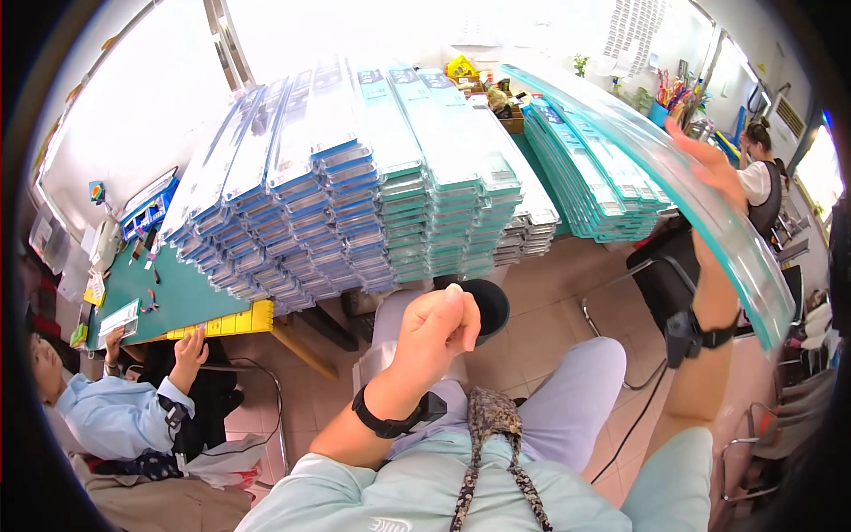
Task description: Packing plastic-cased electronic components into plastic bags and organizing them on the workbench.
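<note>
My right hand [709, 168] is raised at the right and grips a long, clear plastic package [656, 151] with teal edges. The package slants from the far middle down to the near right, bowed in this view, in front of my forearm. My left hand [434, 332] hovers above my lap, its fingers curled in and the thumb on top, with nothing visible in it. Ahead of it rise tall stacks of long flat packages, with blue-edged ones [292, 195] at the left and teal-edged ones [452, 195] to their right. Another teal-edged pile [603, 177] lies farther right.
At the left a person in a light blue shirt [115, 417] sits at a green-topped table [186, 288] with a yellow strip [235, 324] along its edge. A black bin [487, 310] stands below the stacks. Chairs [665, 270] and another person [761, 177] are at the right.
</note>
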`<state>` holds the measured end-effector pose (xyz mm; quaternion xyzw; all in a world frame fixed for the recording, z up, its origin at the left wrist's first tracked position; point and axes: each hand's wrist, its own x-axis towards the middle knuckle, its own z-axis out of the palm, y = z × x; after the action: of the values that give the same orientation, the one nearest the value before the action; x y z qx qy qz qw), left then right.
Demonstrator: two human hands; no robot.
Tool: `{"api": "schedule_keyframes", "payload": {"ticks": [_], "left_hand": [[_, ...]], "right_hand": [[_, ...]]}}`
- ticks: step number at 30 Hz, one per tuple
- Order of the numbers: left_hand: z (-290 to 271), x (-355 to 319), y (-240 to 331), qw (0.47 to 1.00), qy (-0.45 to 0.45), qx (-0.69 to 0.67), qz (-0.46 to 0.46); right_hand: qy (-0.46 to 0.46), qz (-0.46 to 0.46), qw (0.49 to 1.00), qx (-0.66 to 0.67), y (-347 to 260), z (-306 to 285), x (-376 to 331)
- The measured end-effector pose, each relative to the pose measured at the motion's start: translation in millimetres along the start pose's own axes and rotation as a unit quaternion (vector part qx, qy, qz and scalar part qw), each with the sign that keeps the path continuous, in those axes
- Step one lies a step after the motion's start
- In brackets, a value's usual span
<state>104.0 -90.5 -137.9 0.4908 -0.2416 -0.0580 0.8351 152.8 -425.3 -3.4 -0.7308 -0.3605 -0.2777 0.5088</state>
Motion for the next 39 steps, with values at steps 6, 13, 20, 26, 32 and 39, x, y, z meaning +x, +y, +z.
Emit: {"api": "schedule_keyframes", "payload": {"ticks": [6,13,20,26,32,39], "left_hand": [[-16,-3,8,0.994,0.055,-0.074,-0.06],[-48,-4,-2,0.99,0.113,-0.081,-0.04],[-75,5,-22,0.982,0.137,-0.127,-0.037],[-94,13,-37,0.98,0.129,-0.148,-0.012],[-98,20,-44,0.986,0.117,-0.112,-0.037],[-97,22,-51,0.994,0.078,-0.066,-0.042]], "right_hand": [[-0.084,-0.128,0.987,-0.045,68,64,42],[-0.045,-0.058,0.994,-0.077,104,115,57],[-0.086,0.006,0.991,-0.106,154,137,61],[-0.103,-0.023,0.983,-0.148,183,142,73],[-0.083,0.104,0.991,-0.007,207,160,84],[-0.076,0.076,0.985,-0.134,234,149,89]]}}
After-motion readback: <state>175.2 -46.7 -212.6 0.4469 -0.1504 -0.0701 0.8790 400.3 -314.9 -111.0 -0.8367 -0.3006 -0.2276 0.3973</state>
